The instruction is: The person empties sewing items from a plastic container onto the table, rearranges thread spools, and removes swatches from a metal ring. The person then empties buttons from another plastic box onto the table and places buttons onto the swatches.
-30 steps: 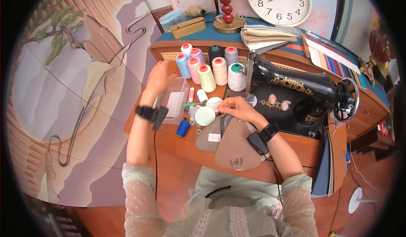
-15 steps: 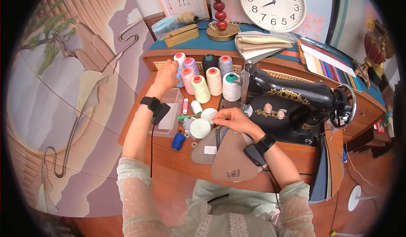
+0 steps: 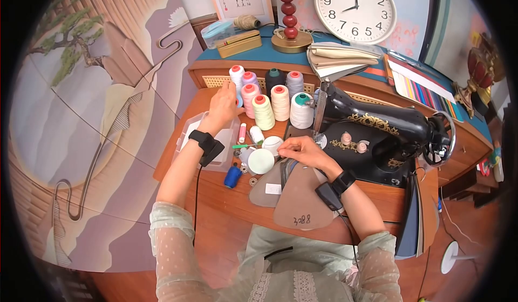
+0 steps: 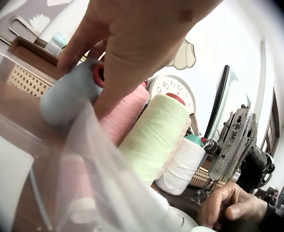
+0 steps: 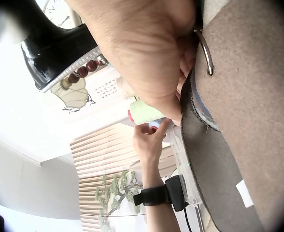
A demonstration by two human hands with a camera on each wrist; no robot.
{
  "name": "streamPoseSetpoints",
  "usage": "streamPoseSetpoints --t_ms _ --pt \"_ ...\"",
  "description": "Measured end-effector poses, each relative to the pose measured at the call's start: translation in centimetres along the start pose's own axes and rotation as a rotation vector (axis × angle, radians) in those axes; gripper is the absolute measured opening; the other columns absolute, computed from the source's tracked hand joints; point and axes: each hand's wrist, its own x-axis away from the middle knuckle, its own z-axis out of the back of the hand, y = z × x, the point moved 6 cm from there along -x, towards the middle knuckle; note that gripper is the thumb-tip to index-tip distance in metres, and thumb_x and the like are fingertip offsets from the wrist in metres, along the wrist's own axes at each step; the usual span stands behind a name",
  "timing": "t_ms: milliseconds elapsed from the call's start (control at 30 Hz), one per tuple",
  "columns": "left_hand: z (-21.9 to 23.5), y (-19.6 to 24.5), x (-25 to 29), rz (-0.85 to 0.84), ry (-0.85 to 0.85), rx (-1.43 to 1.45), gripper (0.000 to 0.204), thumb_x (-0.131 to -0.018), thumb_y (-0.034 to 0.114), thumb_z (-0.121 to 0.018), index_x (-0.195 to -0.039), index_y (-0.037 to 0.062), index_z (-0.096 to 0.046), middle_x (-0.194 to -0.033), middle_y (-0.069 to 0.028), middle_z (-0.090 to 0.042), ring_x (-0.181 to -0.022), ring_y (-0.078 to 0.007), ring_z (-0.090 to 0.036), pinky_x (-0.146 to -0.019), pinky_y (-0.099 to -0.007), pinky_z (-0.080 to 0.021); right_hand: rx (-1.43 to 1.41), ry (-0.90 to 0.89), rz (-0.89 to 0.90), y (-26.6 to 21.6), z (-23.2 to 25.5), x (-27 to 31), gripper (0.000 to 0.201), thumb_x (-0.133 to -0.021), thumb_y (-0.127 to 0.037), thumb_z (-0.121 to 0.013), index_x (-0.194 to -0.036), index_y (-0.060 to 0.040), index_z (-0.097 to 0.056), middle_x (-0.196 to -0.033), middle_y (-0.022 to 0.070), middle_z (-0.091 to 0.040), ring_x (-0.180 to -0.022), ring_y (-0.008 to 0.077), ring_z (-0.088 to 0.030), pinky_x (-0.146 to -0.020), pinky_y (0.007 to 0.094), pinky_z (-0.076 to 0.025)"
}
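In the left wrist view my left hand (image 4: 137, 53) grips a light blue thread cone (image 4: 67, 94), fingers behind it and thumb in front. The cone leans; in the head view most of it is hidden behind my left hand (image 3: 222, 108). Beside it stand a pink cone (image 3: 249, 101) and a pale green cone (image 3: 263, 113). A clear plastic box (image 3: 233, 132) lies below my left wrist. My right hand (image 3: 303, 150) rests with loosely bent fingers at the top of the brown fabric swatches (image 3: 302, 199), which hang on a metal ring (image 5: 205, 52).
A black sewing machine (image 3: 372, 113) stands right of the cones. Between my hands lie a white round lid (image 3: 261, 161), a blue thread spool (image 3: 232, 177) and small bobbins. More cones, including a white one (image 3: 301, 110), stand behind. A lamp (image 3: 290, 32) and clock (image 3: 355, 8) are farther back.
My left hand has moved from above the plastic box to the light blue cone, closed round it and drawn slightly back. My right hand has stayed by the swatches.
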Motion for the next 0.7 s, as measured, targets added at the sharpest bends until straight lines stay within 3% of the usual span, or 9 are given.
streamPoseSetpoints --t_ms 233,467,567,633,700 --pt "1.4 -0.5 0.3 0.077 -0.055 0.157 0.048 -0.06 0.014 -0.083 -0.094 0.0002 -0.051 -0.1 -0.0192 -0.056 -0.092 -0.037 -0.058 -0.078 -0.0417 -0.048 0.027 0.006 -0.029 0.2 0.1 0.0 0.019 -0.088 -0.019 -0.066 -0.098 -0.0033 -0.068 -0.089 0.0041 -0.069 -0.081 0.0095 -0.062 -0.072 0.0259 -0.048" --pt "0.8 -0.3 0.3 0.087 -0.016 0.156 0.046 -0.062 0.013 -0.081 -0.095 -0.0032 -0.052 -0.099 -0.022 -0.056 -0.093 -0.0394 -0.058 -0.079 -0.0447 -0.049 0.004 -0.005 0.008 0.0 0.0 0.0 0.019 -0.088 -0.018 -0.065 -0.098 -0.0027 -0.068 -0.09 0.0045 -0.069 -0.082 0.0102 -0.062 -0.075 0.0264 -0.048" --pt "1.0 -0.2 0.1 0.09 0.004 0.137 0.047 -0.06 0.016 -0.083 -0.092 -0.0006 -0.052 -0.093 -0.0188 -0.057 -0.091 -0.0362 -0.058 -0.078 -0.0431 -0.047 0.003 -0.008 0.001 -0.2 0.0 0.0 0.019 -0.088 -0.018 -0.065 -0.098 -0.002 -0.068 -0.091 0.005 -0.069 -0.084 0.0105 -0.063 -0.076 0.0266 -0.048" --pt "1.0 -0.1 0.0 0.116 -0.057 0.145 0.048 -0.061 0.014 -0.08 -0.096 -0.005 -0.052 -0.099 -0.0237 -0.057 -0.095 -0.04 -0.057 -0.08 -0.0441 -0.049 0.003 -0.008 -0.006 -0.3 -0.1 0.1 0.019 -0.088 -0.017 -0.065 -0.098 -0.0017 -0.067 -0.091 0.0052 -0.069 -0.085 0.0106 -0.063 -0.076 0.0267 -0.049" --pt "0.2 -0.8 0.1 0.112 -0.009 0.143 0.047 -0.06 0.015 -0.079 -0.093 -0.0038 -0.052 -0.095 -0.023 -0.058 -0.092 -0.0381 -0.058 -0.078 -0.0436 -0.048 0.006 -0.007 0.001 -0.4 -0.1 0.2 0.018 -0.088 -0.016 -0.065 -0.099 -0.0017 -0.067 -0.091 0.0053 -0.069 -0.085 0.0108 -0.063 -0.077 0.0266 -0.049"
